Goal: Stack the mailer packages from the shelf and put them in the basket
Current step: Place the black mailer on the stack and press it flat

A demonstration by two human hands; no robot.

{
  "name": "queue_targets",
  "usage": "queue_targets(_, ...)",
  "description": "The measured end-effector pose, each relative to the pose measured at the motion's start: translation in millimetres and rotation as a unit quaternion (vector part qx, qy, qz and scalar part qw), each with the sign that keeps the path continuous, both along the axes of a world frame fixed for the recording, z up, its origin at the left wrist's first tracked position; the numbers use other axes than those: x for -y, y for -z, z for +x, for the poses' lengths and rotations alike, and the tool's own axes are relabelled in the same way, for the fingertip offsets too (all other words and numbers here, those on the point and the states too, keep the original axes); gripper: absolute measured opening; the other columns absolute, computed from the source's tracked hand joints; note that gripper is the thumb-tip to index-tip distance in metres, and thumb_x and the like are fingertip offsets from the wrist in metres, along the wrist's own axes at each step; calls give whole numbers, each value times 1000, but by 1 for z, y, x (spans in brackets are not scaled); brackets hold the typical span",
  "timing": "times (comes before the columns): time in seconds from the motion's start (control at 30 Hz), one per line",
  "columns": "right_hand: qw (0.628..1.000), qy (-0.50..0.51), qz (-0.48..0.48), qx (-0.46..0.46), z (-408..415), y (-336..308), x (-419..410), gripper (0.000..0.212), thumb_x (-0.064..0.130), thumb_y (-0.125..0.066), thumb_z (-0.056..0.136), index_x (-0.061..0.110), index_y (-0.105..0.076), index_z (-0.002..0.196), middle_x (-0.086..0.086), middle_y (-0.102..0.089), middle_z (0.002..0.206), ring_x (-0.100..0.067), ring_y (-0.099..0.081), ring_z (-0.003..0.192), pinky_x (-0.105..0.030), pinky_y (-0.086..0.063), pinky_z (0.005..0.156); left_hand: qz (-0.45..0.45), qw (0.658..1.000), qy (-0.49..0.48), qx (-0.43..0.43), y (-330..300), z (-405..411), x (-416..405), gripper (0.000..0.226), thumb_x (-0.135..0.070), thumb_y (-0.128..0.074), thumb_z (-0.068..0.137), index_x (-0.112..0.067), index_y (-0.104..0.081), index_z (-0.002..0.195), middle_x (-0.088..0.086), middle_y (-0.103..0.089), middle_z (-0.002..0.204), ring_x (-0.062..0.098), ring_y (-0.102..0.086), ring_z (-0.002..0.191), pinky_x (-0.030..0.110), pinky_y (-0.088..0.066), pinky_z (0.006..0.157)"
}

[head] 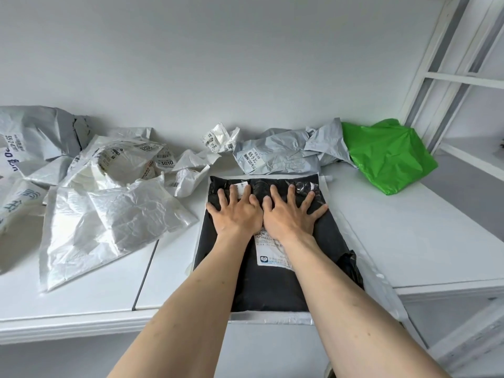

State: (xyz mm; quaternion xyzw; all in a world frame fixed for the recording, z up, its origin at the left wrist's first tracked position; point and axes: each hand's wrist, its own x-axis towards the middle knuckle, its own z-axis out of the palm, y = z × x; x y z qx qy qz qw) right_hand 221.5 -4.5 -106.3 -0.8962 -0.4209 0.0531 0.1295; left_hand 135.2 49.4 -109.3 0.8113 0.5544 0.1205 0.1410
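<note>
Pressing flat on the black mailer (275, 241) with both hands side by side: left hand (234, 214) and right hand (289, 214), fingers spread straight, grasping nothing. Lying under the palms on the white shelf (409, 241), atop a pale mailer (272, 320) whose edges are peeking out around it, so seemingly starting a stack of two. Leaving most of the work ahead, by the look of it: a heap of crumpled white mailers (114, 192) sprawling well to the left of the left hand, a gray mailer (275, 154) just beyond the fingertips, a green mailer (387, 154) beyond and right of the right hand, all still loose. Showing no basket anywhere. Looking thin and limp, the black mailer: matte, wrinkled plastic, a white shipping label (272, 252) near the wrists, a smaller label (241, 188) under the left fingers.
</note>
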Motion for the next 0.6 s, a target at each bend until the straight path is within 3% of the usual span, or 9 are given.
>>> queue_targets(0.3, 999, 2, -37, -4, 0, 2, -1, 55, 48, -9, 98, 45, -8, 153, 0, 6, 164, -43, 18, 145, -73, 17, 104, 10, 1000, 0, -22, 5, 1, -2, 53, -41, -14, 99, -36, -19, 152, -2, -7, 163, 26, 5, 150, 60, -2, 113)
queue_targets(0.5, 998, -18, -15, -66, 1, -20, 11, 54, 40, -15, 100, 40, -14, 153, 0, -1, 165, -36, 14, 148, -66, 12, 112, -67, 996, 58, -13, -21, -12, -2, 53, -41, -21, 100, -37, -18, 153, -3, -1, 164, 24, 11, 150, 60, 8, 115)
queue_targets(0.6, 999, -36, 14, -11, -3, -29, 35, 53, 41, -18, 101, 37, -15, 154, -3, -9, 164, -37, 11, 149, -62, 9, 115, -65, 996, 63, 16, -35, -29, 15, 53, -42, -23, 98, -40, -24, 151, -2, -3, 164, 23, 10, 150, 63, 11, 113)
